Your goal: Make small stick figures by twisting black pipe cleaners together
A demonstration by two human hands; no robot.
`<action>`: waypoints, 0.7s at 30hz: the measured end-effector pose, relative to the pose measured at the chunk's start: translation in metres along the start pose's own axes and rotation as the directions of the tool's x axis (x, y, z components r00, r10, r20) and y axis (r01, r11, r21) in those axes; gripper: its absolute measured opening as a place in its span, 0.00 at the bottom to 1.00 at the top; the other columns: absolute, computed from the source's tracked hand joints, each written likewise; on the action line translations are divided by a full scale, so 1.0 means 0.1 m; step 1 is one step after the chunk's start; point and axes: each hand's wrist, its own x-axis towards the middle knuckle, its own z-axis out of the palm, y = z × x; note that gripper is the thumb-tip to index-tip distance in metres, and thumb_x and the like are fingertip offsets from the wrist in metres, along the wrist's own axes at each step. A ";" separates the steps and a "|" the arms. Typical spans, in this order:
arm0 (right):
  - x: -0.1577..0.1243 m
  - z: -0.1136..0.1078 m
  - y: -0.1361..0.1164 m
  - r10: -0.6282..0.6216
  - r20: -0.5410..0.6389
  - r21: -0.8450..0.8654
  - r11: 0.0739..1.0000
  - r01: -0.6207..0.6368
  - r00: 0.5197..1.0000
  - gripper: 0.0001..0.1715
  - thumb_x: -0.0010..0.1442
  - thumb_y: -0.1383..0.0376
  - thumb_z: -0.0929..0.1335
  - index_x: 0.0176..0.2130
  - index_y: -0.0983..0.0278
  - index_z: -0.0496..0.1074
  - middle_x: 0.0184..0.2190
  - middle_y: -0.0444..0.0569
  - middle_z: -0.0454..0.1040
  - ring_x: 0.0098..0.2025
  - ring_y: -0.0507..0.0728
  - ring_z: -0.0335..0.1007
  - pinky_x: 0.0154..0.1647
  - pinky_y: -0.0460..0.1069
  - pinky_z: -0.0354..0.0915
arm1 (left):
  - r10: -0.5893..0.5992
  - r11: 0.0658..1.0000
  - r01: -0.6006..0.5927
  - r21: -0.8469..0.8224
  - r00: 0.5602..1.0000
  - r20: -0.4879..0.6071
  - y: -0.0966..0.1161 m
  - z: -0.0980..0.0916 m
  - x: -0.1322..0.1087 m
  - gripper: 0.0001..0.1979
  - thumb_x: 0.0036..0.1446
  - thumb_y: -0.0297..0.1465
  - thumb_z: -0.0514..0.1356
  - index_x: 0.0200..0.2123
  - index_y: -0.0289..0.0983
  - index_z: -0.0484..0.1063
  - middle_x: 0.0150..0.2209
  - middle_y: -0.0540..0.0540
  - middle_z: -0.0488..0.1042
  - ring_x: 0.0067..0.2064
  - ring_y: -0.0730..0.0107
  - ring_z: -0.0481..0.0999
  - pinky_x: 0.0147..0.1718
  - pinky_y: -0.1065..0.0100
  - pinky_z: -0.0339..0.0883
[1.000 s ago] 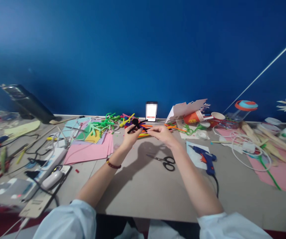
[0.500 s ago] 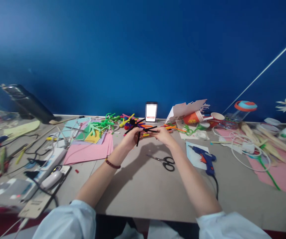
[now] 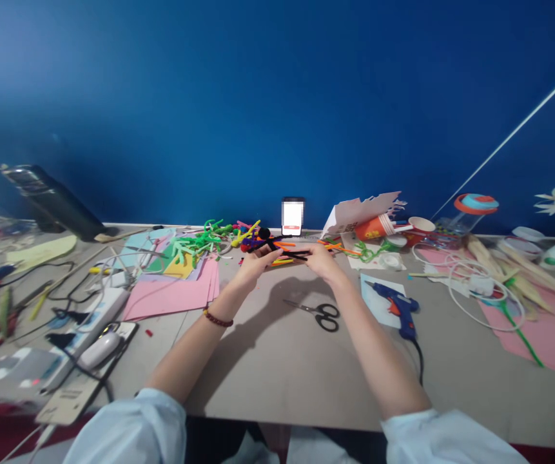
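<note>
Black fuzzy pipe cleaners stretch between my two hands, over the back middle of the table. My left hand is closed on the left part of this bundle, its thumb pointing right. The fingers of my right hand pinch the right ends. A round black pompom shows just above my left hand; whether it is joined to the black pipe cleaners I cannot tell. Orange and yellow pipe cleaners lie behind and under the hands. Scissors with black handles rest below, between my forearms.
Green pipe cleaners pile up at the back left beside pink paper. A blue glue gun lies right of my right forearm. A phone stands against the wall. A power strip and cables spread at the left.
The black pipe cleaners have turned: the one hanging below my left hand and those sticking out are no longer spread. My left thumb has moved rightward over them.
</note>
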 end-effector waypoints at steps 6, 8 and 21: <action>-0.01 -0.13 -0.02 0.035 -0.067 -0.131 0.990 -0.044 0.997 0.13 0.47 0.58 0.71 0.29 0.65 0.79 0.24 0.47 0.76 0.29 0.56 0.69 0.32 0.49 0.62 | -0.031 0.996 0.020 0.087 0.992 0.126 -0.06 -0.02 0.02 0.13 0.41 0.31 0.69 0.33 0.34 0.76 0.31 0.43 0.77 0.32 0.67 0.73 0.29 0.68 0.65; -0.01 -0.13 -0.04 0.024 -0.123 -0.136 0.990 -0.041 0.992 0.12 0.46 0.59 0.71 0.29 0.66 0.79 0.24 0.47 0.75 0.27 0.54 0.67 0.30 0.48 0.60 | -0.021 0.997 0.011 0.076 0.992 0.122 -0.09 0.00 0.03 0.15 0.41 0.31 0.69 0.35 0.34 0.77 0.35 0.41 0.78 0.37 0.61 0.75 0.35 0.64 0.68; -0.15 0.08 -0.28 0.086 0.072 -0.033 0.996 -0.084 0.994 0.14 0.47 0.58 0.71 0.30 0.67 0.78 0.26 0.47 0.74 0.24 0.49 0.59 0.26 0.46 0.54 | 0.030 0.999 -0.033 -0.010 0.970 -0.242 -0.22 0.00 0.11 0.11 0.42 0.35 0.68 0.24 0.34 0.72 0.22 0.50 0.71 0.26 0.73 0.69 0.27 0.71 0.61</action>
